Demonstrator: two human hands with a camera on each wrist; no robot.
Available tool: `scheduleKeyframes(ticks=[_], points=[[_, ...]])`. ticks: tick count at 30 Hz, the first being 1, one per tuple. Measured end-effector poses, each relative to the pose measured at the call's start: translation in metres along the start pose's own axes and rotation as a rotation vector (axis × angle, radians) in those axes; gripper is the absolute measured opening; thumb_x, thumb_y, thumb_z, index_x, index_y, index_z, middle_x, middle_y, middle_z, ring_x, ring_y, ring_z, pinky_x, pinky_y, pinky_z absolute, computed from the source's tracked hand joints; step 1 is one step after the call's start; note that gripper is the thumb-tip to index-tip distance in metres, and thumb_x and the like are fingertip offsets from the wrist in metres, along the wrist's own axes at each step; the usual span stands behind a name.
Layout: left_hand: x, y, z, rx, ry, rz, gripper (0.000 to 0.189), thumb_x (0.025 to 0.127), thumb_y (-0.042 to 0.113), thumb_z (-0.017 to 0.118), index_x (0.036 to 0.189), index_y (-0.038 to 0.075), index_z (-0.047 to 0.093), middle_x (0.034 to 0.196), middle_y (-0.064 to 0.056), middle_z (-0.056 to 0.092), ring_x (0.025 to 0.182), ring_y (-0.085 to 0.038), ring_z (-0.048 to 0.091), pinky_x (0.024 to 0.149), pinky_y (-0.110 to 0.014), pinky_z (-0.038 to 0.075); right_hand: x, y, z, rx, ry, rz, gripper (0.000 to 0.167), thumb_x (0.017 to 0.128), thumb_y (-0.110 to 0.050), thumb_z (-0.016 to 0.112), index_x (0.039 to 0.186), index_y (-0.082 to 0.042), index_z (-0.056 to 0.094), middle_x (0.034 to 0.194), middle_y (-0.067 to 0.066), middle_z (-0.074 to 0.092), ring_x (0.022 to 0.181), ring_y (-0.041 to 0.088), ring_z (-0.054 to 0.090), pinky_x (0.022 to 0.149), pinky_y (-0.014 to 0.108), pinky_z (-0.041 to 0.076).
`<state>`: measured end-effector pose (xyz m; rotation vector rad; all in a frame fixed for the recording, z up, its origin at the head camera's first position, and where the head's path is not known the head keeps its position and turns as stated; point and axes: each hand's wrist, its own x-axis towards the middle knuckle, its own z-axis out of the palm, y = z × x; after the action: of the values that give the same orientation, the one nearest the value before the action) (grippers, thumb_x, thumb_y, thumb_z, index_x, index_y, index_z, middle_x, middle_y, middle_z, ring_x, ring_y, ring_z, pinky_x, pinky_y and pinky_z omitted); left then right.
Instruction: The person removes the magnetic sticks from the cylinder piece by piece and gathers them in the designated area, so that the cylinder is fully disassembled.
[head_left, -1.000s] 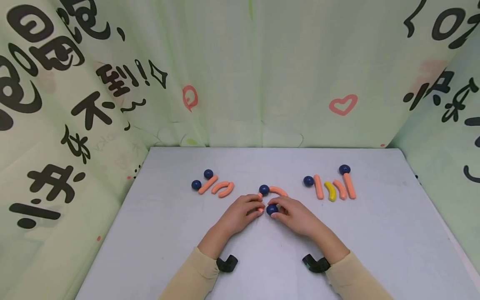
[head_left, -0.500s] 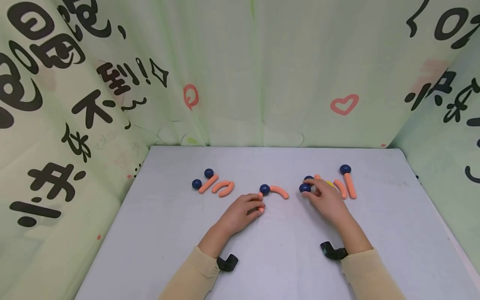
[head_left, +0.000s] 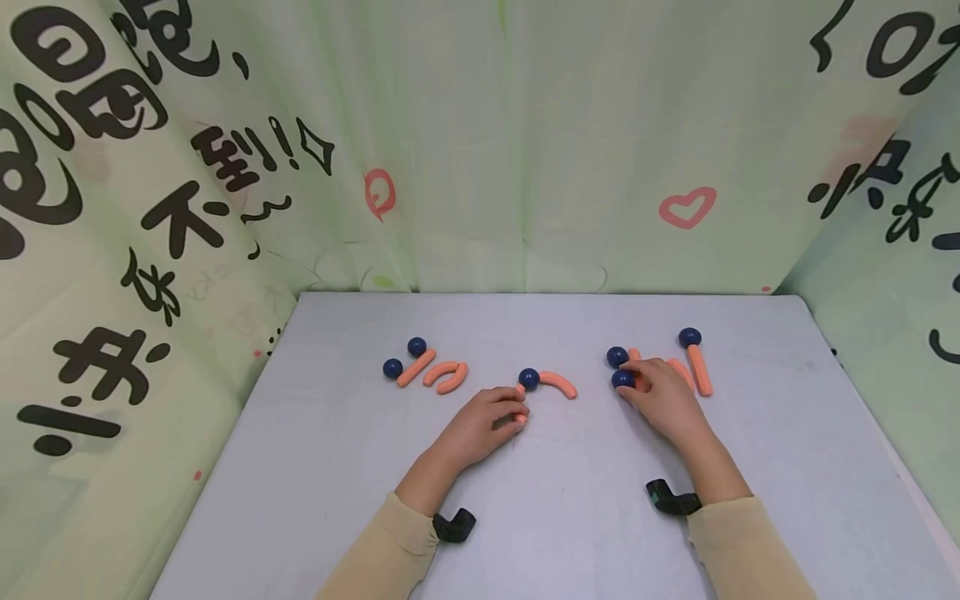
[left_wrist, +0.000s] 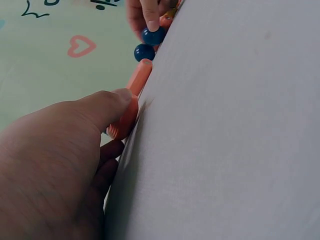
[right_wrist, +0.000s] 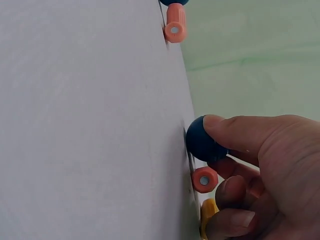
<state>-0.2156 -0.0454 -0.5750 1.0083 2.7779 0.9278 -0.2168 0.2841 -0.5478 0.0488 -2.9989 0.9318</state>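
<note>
My left hand (head_left: 487,425) pinches an orange magnetic stick (left_wrist: 125,120) low over the table, mostly hidden by the fingers in the head view. Just beyond it lie a blue ball (head_left: 528,379) and a curved orange stick (head_left: 558,384). At the right-hand group, my right hand (head_left: 663,404) holds another blue ball (right_wrist: 201,142) between thumb and fingers, at the table surface. Right behind that one sits a further blue ball (head_left: 617,357). Beneath the right fingers, the right wrist view shows an orange stick (right_wrist: 204,180) with a metal end and a yellow piece (right_wrist: 208,215).
On the left of the white table (head_left: 360,500) lie two blue balls, a straight orange stick (head_left: 417,368) and two curved ones (head_left: 452,379). Far right, a ball (head_left: 690,337) touches a straight orange stick (head_left: 700,371). A printed curtain (head_left: 465,167) surrounds the table's back and sides.
My right hand has carried its blue ball from beside the left hand over to the right-hand group, then shifted slightly further right. The left hand has stayed put.
</note>
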Motion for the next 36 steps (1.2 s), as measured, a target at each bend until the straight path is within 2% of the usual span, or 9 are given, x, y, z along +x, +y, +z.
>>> scheduleKeyframes(ticks=[8, 13, 15, 17, 20, 24, 29, 33, 36], points=[[-0.001, 0.0, 0.0, -0.007, 0.01, 0.013, 0.025, 0.098, 0.032, 0.062, 0.119, 0.021, 0.07, 0.139, 0.004, 0.057, 0.13, -0.016, 0.052, 0.11, -0.032, 0.044, -0.002, -0.005, -0.002, -0.002, -0.007, -0.009, 0.046, 0.093, -0.024, 0.068, 0.134, -0.005, 0.058, 0.133, 0.022, 0.055, 0.122, 0.041, 0.051, 0.101, 0.06, 0.042], [-0.001, -0.001, 0.001, -0.008, 0.011, 0.017, 0.023, 0.098, 0.031, 0.063, 0.117, 0.021, 0.071, 0.138, 0.004, 0.057, 0.13, -0.015, 0.051, 0.11, -0.031, 0.043, -0.003, -0.011, -0.002, 0.002, 0.01, -0.01, 0.046, 0.094, -0.026, 0.068, 0.135, -0.009, 0.058, 0.134, 0.019, 0.055, 0.122, 0.039, 0.051, 0.102, 0.059, 0.043], [0.0, -0.001, 0.0, -0.004, 0.012, 0.015, 0.023, 0.098, 0.031, 0.063, 0.117, 0.022, 0.071, 0.139, 0.004, 0.057, 0.13, -0.015, 0.051, 0.11, -0.031, 0.043, -0.003, -0.014, -0.003, -0.004, 0.031, -0.021, 0.043, 0.094, -0.027, 0.068, 0.134, -0.011, 0.06, 0.131, 0.016, 0.056, 0.113, 0.035, 0.054, 0.095, 0.054, 0.047], [0.0, -0.001, 0.0, -0.006, 0.011, 0.012, 0.022, 0.098, 0.031, 0.063, 0.116, 0.022, 0.071, 0.139, 0.004, 0.057, 0.13, -0.015, 0.052, 0.11, -0.03, 0.043, -0.004, -0.019, -0.003, -0.007, 0.052, -0.038, 0.041, 0.095, -0.028, 0.067, 0.132, -0.012, 0.062, 0.127, 0.014, 0.058, 0.101, 0.03, 0.055, 0.084, 0.046, 0.05], [0.0, 0.0, -0.001, -0.007, 0.007, 0.01, 0.022, 0.098, 0.032, 0.063, 0.115, 0.022, 0.071, 0.139, 0.004, 0.057, 0.13, -0.015, 0.051, 0.11, -0.03, 0.043, -0.006, -0.028, -0.003, -0.009, 0.07, -0.073, 0.037, 0.095, -0.03, 0.067, 0.128, -0.013, 0.064, 0.117, 0.011, 0.06, 0.08, 0.021, 0.051, 0.067, 0.033, 0.043], [0.001, 0.001, 0.0, -0.006, 0.01, 0.019, 0.021, 0.097, 0.031, 0.064, 0.114, 0.022, 0.071, 0.138, 0.004, 0.058, 0.13, -0.015, 0.052, 0.11, -0.03, 0.043, -0.007, -0.043, 0.001, 0.014, 0.057, -0.13, 0.033, 0.095, -0.028, 0.067, 0.123, -0.013, 0.067, 0.113, 0.009, 0.061, 0.07, 0.016, 0.047, 0.062, 0.026, 0.039], [0.001, 0.002, -0.001, -0.004, 0.014, 0.015, 0.022, 0.096, 0.032, 0.065, 0.115, 0.021, 0.071, 0.137, 0.003, 0.058, 0.13, -0.015, 0.052, 0.111, -0.031, 0.043, -0.006, -0.062, 0.014, 0.053, 0.015, -0.191, 0.029, 0.094, -0.026, 0.068, 0.12, -0.012, 0.069, 0.112, 0.009, 0.063, 0.08, 0.018, 0.052, 0.068, 0.03, 0.045], [0.001, 0.001, -0.001, 0.004, 0.013, 0.002, 0.025, 0.095, 0.034, 0.066, 0.116, 0.021, 0.071, 0.137, 0.005, 0.058, 0.13, -0.015, 0.052, 0.111, -0.031, 0.043, -0.001, -0.073, 0.029, 0.08, -0.013, -0.206, 0.028, 0.095, -0.033, 0.067, 0.117, -0.016, 0.07, 0.124, 0.007, 0.063, 0.1, 0.025, 0.06, 0.084, 0.043, 0.053], [0.001, 0.001, -0.001, 0.002, 0.022, 0.008, 0.024, 0.095, 0.034, 0.067, 0.115, 0.021, 0.071, 0.137, 0.004, 0.058, 0.129, -0.015, 0.053, 0.11, -0.032, 0.043, 0.005, -0.079, 0.037, 0.106, -0.023, -0.211, 0.031, 0.095, -0.037, 0.066, 0.117, -0.016, 0.069, 0.128, 0.007, 0.062, 0.112, 0.028, 0.06, 0.094, 0.05, 0.052]])
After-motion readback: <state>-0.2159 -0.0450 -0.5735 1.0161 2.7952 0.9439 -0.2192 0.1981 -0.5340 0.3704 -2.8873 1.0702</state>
